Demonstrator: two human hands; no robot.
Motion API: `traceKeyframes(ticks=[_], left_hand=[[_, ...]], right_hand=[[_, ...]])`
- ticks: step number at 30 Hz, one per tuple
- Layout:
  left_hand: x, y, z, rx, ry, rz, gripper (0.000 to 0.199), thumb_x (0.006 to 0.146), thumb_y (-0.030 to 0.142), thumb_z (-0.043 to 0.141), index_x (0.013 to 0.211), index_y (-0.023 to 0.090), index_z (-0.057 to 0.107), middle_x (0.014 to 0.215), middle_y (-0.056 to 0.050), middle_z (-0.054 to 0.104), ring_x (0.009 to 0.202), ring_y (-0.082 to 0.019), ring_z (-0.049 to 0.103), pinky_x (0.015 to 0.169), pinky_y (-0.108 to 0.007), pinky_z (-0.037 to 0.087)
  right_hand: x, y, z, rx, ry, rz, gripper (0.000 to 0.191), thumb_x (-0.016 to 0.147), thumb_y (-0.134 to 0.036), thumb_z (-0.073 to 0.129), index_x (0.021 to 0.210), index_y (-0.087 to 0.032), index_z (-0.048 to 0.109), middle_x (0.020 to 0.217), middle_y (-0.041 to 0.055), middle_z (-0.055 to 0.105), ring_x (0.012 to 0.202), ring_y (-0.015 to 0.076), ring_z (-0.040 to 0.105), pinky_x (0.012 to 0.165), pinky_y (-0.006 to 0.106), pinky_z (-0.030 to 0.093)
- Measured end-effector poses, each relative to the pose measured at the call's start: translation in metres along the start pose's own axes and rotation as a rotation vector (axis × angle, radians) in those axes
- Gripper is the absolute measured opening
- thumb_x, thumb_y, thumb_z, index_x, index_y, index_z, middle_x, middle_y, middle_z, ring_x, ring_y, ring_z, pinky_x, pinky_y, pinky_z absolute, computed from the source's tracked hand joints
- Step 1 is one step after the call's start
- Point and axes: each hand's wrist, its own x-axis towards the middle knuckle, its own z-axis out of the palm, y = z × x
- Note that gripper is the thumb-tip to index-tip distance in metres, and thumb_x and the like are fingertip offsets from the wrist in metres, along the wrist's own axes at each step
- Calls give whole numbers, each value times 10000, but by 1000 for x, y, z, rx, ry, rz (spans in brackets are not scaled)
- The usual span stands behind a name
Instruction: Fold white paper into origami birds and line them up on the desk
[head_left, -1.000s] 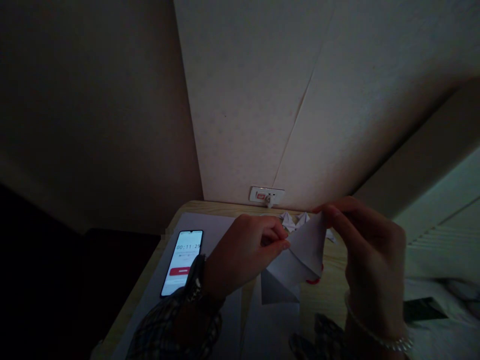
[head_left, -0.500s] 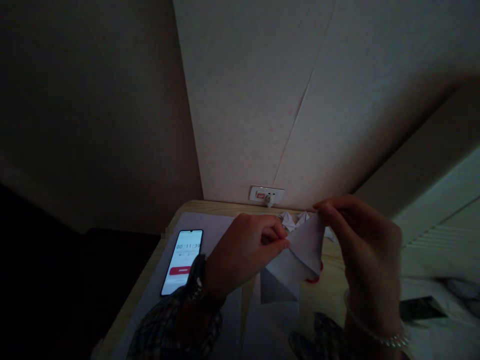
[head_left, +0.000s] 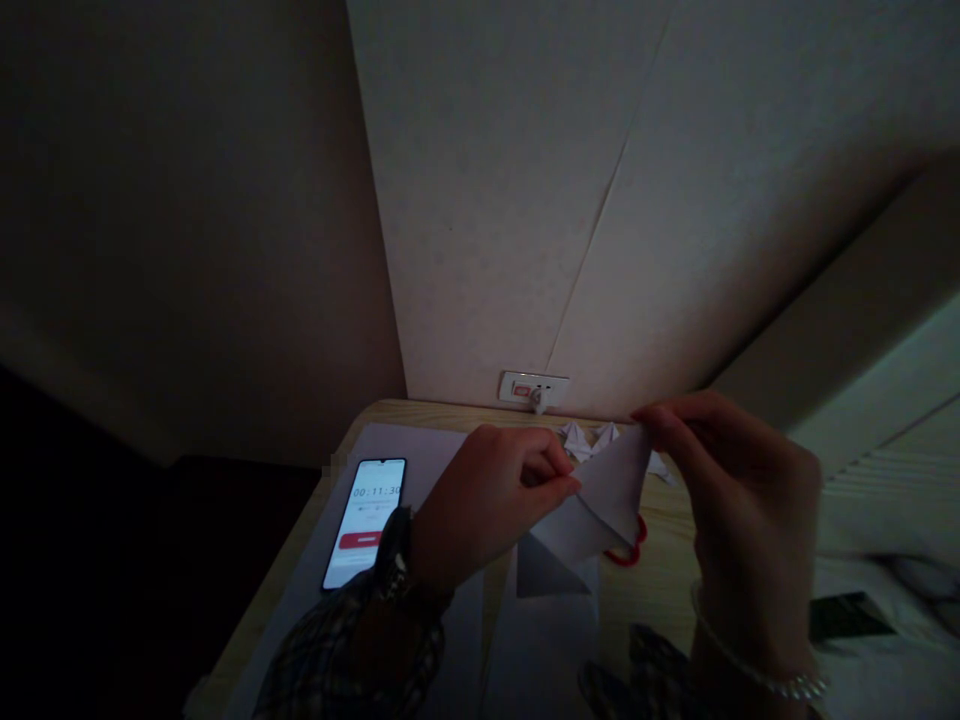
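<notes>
A white sheet of paper [head_left: 611, 480] with crease lines is held up between my hands above the table. My left hand [head_left: 491, 500] pinches its left edge between thumb and fingers. At the paper's upper right corner, my right hand [head_left: 739, 490] grips with thumb and forefinger. The sheet's lower part hangs in a shaded triangular flap. Behind it, small folded paper pieces [head_left: 574, 441] lie near the wall. A red looped object, perhaps scissor handles [head_left: 636, 548], shows partly beneath the paper.
A phone [head_left: 364, 525] displaying a timer lies on white paper [head_left: 442, 460] to the left. More white paper [head_left: 540, 650] rests on the wooden table [head_left: 660, 590] in front. The wall carries a socket [head_left: 534, 388] with a plug in it. A dark flat item [head_left: 851, 615] lies at the right.
My right hand has shifted slightly right, with the paper's corner still in its pinch. The lower flap has risen a little, and more of the red object shows.
</notes>
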Motion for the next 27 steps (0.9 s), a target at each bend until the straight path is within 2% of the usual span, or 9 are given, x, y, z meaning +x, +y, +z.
traceKeyframes(ticks=[10, 27], left_hand=[[1, 0, -1, -5, -9, 16, 45, 764, 155, 640, 725, 152, 618, 734, -27, 716, 705, -128, 679, 636, -205, 502], [1, 7, -1, -56, 25, 27, 78, 776, 179, 644, 702, 162, 623, 725, -10, 716, 691, -124, 672, 640, -215, 504]], right_hand=[[-1, -2, 2, 66, 6, -3, 112, 784, -215, 675, 673, -219, 657, 632, -34, 595, 613, 124, 546, 538, 242, 383], [-2, -5, 4, 93, -79, -6, 122, 791, -215, 670, 671, -217, 648, 630, -28, 598, 625, 134, 561, 525, 238, 385]])
